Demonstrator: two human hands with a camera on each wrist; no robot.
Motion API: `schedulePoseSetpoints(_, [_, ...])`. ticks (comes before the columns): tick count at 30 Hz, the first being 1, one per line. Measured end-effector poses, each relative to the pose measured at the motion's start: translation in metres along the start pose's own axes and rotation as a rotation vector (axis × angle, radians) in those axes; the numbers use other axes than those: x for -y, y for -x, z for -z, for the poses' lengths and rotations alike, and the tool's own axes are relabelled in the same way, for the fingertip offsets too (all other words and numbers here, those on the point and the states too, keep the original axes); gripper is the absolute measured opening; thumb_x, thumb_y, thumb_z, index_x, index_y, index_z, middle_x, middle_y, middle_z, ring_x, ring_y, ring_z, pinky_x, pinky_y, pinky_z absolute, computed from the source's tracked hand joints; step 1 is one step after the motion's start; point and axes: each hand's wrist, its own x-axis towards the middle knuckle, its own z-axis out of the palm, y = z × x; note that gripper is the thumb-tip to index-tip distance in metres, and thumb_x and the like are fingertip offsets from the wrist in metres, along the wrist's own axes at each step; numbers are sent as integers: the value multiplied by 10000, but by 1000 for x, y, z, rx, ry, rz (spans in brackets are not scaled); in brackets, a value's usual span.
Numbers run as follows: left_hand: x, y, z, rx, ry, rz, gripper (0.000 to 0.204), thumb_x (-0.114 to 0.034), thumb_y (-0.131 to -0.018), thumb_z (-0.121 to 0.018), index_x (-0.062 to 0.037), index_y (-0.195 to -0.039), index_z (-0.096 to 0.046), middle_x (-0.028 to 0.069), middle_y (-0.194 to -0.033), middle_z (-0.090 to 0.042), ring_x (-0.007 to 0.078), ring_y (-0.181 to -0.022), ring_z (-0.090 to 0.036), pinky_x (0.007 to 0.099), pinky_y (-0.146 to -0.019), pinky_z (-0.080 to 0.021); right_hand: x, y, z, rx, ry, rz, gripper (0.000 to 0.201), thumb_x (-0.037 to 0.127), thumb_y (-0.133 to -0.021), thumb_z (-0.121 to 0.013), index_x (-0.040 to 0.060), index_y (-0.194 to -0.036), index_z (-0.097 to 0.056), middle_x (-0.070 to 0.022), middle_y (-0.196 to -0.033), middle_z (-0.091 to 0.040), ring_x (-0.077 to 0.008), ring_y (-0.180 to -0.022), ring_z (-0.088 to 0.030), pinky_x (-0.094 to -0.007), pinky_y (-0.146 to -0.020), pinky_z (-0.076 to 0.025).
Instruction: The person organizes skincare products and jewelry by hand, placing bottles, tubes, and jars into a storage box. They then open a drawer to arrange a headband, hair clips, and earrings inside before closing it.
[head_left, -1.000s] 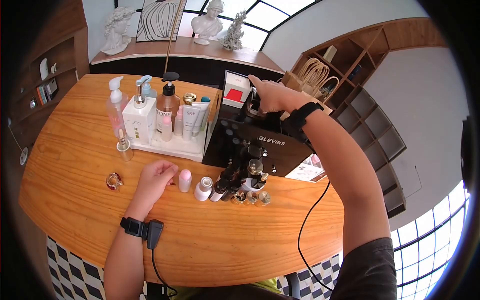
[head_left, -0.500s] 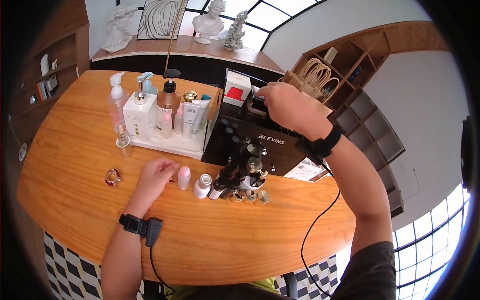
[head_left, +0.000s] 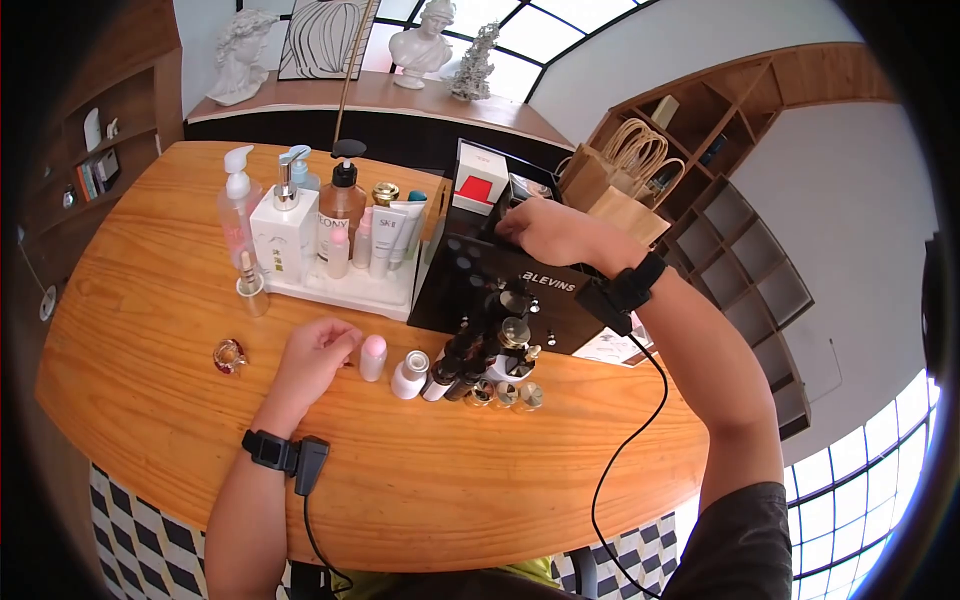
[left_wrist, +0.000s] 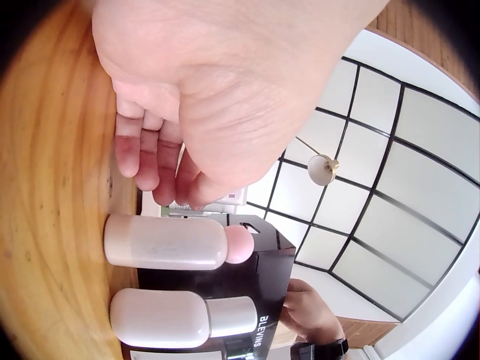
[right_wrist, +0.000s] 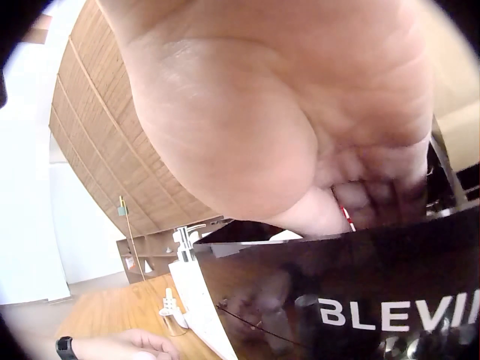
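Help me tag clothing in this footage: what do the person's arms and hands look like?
The left hand and right hand are ungloved. Each has a black wrist strap and boxy black device, with a thin black cable attached. A dark short sleeve shows on the right arm; no left sleeve is visible.

The shiny black box (head_left: 507, 268) with white letters stands open-topped on the surface (head_left: 430, 480); the pink-topped bottle (head_left: 373, 359) stands upright.

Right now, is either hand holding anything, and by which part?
Left hand: nothing. Right hand: can't tell; its fingertips are hidden behind the rim of the black BLEVINS box.
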Motion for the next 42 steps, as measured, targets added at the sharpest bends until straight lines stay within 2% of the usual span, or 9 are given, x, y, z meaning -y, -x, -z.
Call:
schedulePoseSetpoints(9, [1, -1, 0, 15, -2, -10, 155, -134, -1028, -699, 17, -1041, -728, 15, -910, -730, 68, -809, -644, 232, -713, -499, 3, -6, 0, 32, 12, -2, 450, 153, -1019, -575, -43, -1421, -626, -240, -1360, -694, -352, -1279, -655, -402, -1107, -491])
schedulePoseSetpoints(14, [-1, 0, -1, 9, -6, 1, 152, -130, -1029, -697, 18, -1044, -728, 14, -912, -729, 68, -808, -643, 233, -714, -499, -6, -14, -2, 19, 21, -14, 474, 168, -1019, -586, -44, -1443, -604, -244, -1367, -690, -355, -1281, -652, -404, -1112, -487])
schedulePoseSetpoints(16, [-3, 0, -3, 8, -22, -3, 151, -148, -1043, -680, -3, -1015, -714, -16, -852, -675, 49, -749, -573, 218, -685, -458, -8, -17, -2, 13, 25, -23, 480, 171, -1019, -590, -44, -1448, -599, -245, -1368, -689, -356, -1282, -651, -404, -1114, -486])
schedulePoseSetpoints(23, [-2, 0, -2, 5, -16, -4, 151, -148, -1040, -682, -3, -1016, -715, -14, -854, -678, 48, -748, -571, 216, -681, -455, -9, -20, -5, 12, 26, -26, 489, 179, -1022, -599, -35, -1462, -586, -241, -1369, -685, -356, -1279, -649, -406, -1110, -487])
schedulePoseSetpoints(25, [-1, -1, -1, 9, -29, 2, 151, -136, -1031, -699, 13, -1039, -726, 3, -900, -718, 59, -802, -633, 226, -704, -491, -6, -18, -4, 11, 32, -25, 491, 183, -1023, -602, -34, -1463, -585, -240, -1368, -685, -356, -1278, -649, -407, -1109, -488])
schedulePoseSetpoints(42, [2, -2, 0, 22, -9, -8, 148, -131, -1033, -697, 15, -1039, -725, 15, -915, -731, 68, -808, -647, 235, -719, -509, -4, -16, -7, 8, 35, -20, 481, 167, -1008, -633, -33, -1444, -602, -241, -1336, -701, -355, -1265, -660, -411, -1093, -499])
